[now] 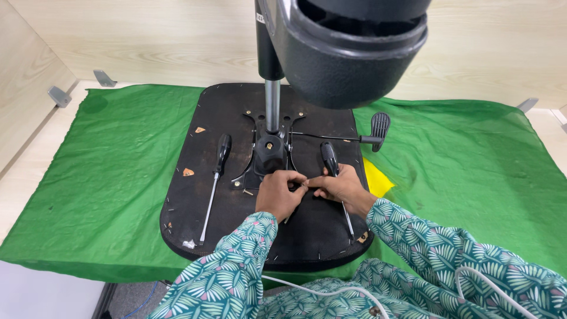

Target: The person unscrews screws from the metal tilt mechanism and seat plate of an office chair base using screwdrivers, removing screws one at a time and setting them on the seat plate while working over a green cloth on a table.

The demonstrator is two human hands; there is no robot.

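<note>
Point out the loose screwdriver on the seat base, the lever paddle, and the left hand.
loose screwdriver (222, 150), head view, black handle.
lever paddle (380, 123), head view, ribbed pad.
left hand (279, 192), head view, back of hand.

Small assembly or repair station, workshop-type. A bench (35, 153) of light wood laminate is enclosed by matching panels at the back and left, fixed with metal corner brackets (59, 95). The top is covered by a green cloth (118, 153). An upturned office-chair seat base (195, 195) with its gas column (271, 106) is laid on it, and two screwdrivers (215, 177) are set out alongside.
</note>
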